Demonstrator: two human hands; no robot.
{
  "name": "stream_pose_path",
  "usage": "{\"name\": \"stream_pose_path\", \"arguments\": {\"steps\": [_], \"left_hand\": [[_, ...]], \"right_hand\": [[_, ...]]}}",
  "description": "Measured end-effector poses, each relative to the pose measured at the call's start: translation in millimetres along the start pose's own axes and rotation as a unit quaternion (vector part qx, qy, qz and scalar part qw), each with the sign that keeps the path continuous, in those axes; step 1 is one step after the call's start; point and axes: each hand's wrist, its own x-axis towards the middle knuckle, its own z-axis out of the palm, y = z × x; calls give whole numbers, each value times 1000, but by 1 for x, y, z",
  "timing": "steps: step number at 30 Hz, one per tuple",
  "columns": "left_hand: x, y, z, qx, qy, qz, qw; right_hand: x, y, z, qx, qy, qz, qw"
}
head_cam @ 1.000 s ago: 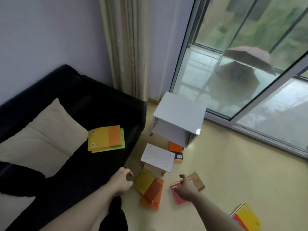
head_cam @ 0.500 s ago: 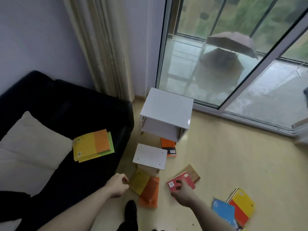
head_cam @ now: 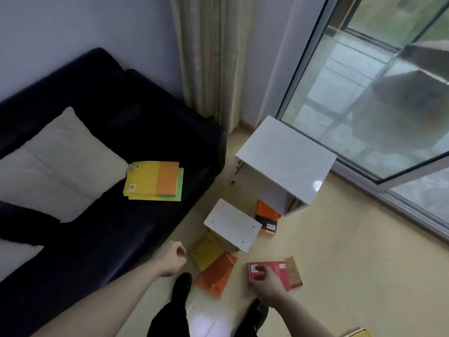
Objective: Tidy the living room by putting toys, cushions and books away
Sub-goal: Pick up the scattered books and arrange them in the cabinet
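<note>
Right hand [head_cam: 266,280] is gripping the red book [head_cam: 272,271] near the white cube shelf [head_cam: 286,161], left hand [head_cam: 172,260] is curling empty — books are lying all around it, most tidying remaining

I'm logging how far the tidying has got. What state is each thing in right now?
Red book: flat on the floor, gripped by the right hand.
Brown book: partly under the red book.
Left hand: curled, holding nothing.
Orange book: on the floor, overlapping the yellow book.
Book stack: on the sofa, beside the cushion.
White cabinet: standing on the floor.
White panel: loose, lying over books.
</note>
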Motion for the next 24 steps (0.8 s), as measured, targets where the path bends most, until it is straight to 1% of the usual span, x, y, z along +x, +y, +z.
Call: {"name": "stream_pose_path", "arguments": {"steps": [3, 8, 13, 15, 20, 24], "left_hand": [[24, -2, 26, -4, 12, -16, 1000], [73, -20, 67, 14, -25, -32, 999], [184, -47, 110, 20, -51, -37, 998], [240, -70, 140, 26, -63, -35, 997], [357, -124, 205, 87, -113, -17, 990], [443, -158, 254, 70, -116, -38, 990]], "right_hand": [[49, 3, -3, -24, -29, -1, 999], [103, -3, 17, -49, -56, -5, 997], [202, 14, 72, -14, -64, 12, 998], [254, 28, 104, -10, -68, 26, 997], [359, 70, 175, 21, -52, 95, 994], [420, 99, 213, 46, -40, 136, 989]]}}
